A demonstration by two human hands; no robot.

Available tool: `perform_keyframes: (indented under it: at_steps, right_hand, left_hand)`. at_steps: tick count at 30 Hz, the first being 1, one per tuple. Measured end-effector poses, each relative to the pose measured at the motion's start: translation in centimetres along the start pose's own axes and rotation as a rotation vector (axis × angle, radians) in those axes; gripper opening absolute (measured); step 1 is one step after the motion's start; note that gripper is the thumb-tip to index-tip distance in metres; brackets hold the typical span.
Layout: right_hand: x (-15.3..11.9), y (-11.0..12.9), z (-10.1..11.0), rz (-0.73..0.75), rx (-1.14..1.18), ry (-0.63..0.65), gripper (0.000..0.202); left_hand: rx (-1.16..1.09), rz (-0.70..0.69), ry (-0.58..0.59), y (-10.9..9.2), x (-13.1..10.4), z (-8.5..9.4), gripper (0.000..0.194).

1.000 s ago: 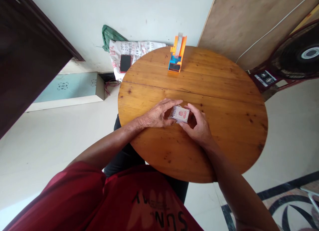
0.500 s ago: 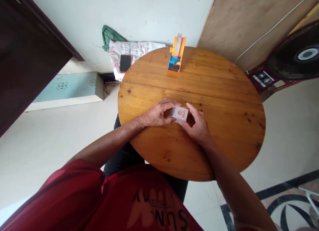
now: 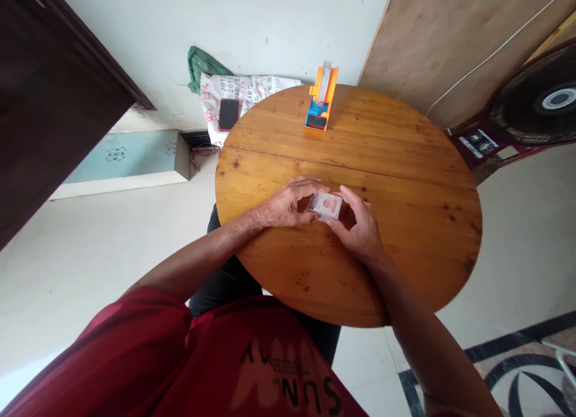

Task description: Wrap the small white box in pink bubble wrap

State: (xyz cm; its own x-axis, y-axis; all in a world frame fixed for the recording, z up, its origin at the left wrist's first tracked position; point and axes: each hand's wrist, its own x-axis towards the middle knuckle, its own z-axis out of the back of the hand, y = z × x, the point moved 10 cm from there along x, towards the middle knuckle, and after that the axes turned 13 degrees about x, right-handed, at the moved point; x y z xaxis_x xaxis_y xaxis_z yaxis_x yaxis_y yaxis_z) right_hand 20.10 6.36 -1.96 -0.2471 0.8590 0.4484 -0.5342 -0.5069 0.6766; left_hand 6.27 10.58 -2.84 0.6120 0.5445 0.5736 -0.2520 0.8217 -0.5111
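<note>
Between my hands, over the near middle of the round wooden table [image 3: 405, 225], is a small pale box [image 3: 331, 206] with a red emblem on its upper face. My left hand [image 3: 290, 204] has its thumb and fingers curled around the box's left end. At the right end, my right hand [image 3: 360, 225] grips it with the thumb at the near corner and the forefinger at the far one. The underside of the box is hidden.
An orange and blue tape dispenser [image 3: 321, 99] stands at the table's far edge. Beyond the left edge, a dark phone [image 3: 228, 114] lies on a printed white sack [image 3: 261, 87]. A large fan [image 3: 535, 99] stands at the right, by a wooden board [image 3: 427, 39].
Both hands keep their hold on the box, which stays in nearly the same place and pose. The whole view has shifted very slightly.
</note>
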Motion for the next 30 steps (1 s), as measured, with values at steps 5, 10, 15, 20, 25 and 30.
perform_keyframes:
  at_steps: [5, 10, 15, 20, 25, 30]
  right_hand:
    - [-0.1, -0.4, -0.3, -0.034, -0.017, 0.031, 0.064]
    - [0.0, 0.1, -0.1, -0.027, -0.028, 0.020, 0.068]
    - [0.1, 0.7, 0.2, 0.010, -0.002, 0.009, 0.072]
    - [0.0, 0.9, 0.3, 0.022, 0.006, 0.004, 0.072]
    - [0.0, 0.4, 0.1, 0.010, 0.009, 0.010, 0.070]
    - [-0.1, -0.4, -0.1, -0.026, 0.024, 0.020, 0.067]
  left_hand:
    - [-0.004, 0.032, 0.005, 0.6, 0.0, -0.4, 0.056]
    - [0.001, 0.100, 0.042, 0.5, -0.2, -0.3, 0.059]
    - [0.021, 0.148, 0.055, 0.4, -0.2, 0.0, 0.088]
    - [0.030, 0.167, 0.056, 0.6, -0.3, -0.1, 0.091]
    - [-0.001, 0.181, 0.095, 1.2, -0.6, -0.6, 0.092]
    - [-0.069, 0.216, 0.117, 1.8, -0.8, -1.1, 0.089]
